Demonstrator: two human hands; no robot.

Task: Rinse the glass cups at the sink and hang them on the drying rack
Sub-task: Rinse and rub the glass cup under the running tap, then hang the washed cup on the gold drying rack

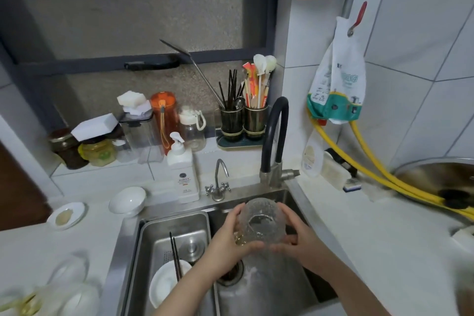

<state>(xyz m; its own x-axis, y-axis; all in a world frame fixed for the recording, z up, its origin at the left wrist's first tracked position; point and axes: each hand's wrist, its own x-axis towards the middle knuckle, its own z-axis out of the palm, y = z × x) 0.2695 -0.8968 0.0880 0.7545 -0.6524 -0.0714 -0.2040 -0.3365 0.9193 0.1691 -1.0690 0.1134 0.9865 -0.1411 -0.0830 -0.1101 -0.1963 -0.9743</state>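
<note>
A clear, textured glass cup (263, 220) is held over the steel sink (295, 202), tilted with its mouth toward me and water spilling out below it. My left hand (228, 241) grips its left side and bottom rim. Around the right side curl the fingers of my right hand (297, 233). The black curved faucet (275, 136) stands just behind the cup. More glass cups (66, 287) show blurred at the lower left on the counter. No drying rack is visible.
A steel basin (177, 223) in the sink's left half holds a white bowl (166, 282) and black chopsticks (175, 256). A soap dispenser (183, 172), small tap (219, 179), white bowl (127, 200) and saucer (67, 215) sit behind. Yellow hoses (384, 177) run right.
</note>
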